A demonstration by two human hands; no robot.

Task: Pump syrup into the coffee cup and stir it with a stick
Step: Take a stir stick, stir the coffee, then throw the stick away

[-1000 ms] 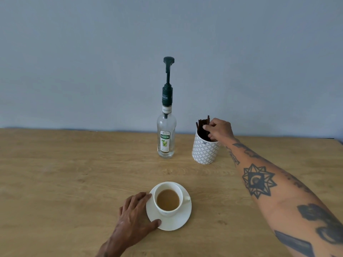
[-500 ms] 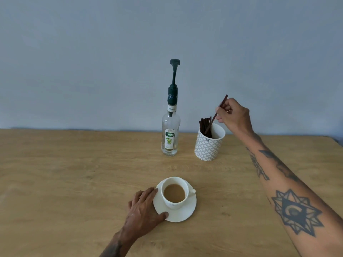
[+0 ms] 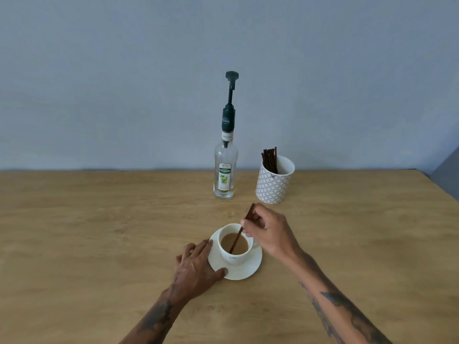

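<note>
A white coffee cup (image 3: pixel 236 256) with light brown coffee stands on a white saucer (image 3: pixel 248 269) near the table's front. My right hand (image 3: pixel 269 233) pinches a thin dark brown stir stick (image 3: pixel 238 238) whose lower end dips into the coffee. My left hand (image 3: pixel 196 265) lies flat on the table with fingers and thumb against the saucer's left rim. A clear syrup bottle (image 3: pixel 224 170) with a tall dark green pump stands further back, upright.
A white patterned holder cup (image 3: pixel 273 184) with several more dark stir sticks stands right of the bottle. The wooden table (image 3: pixel 99 232) meets a pale blue wall at the back; its right edge runs diagonally at far right.
My right hand lifted one stick out of the holder cup and carried it toward me, down into the coffee cup. My left hand stayed on the saucer.
</note>
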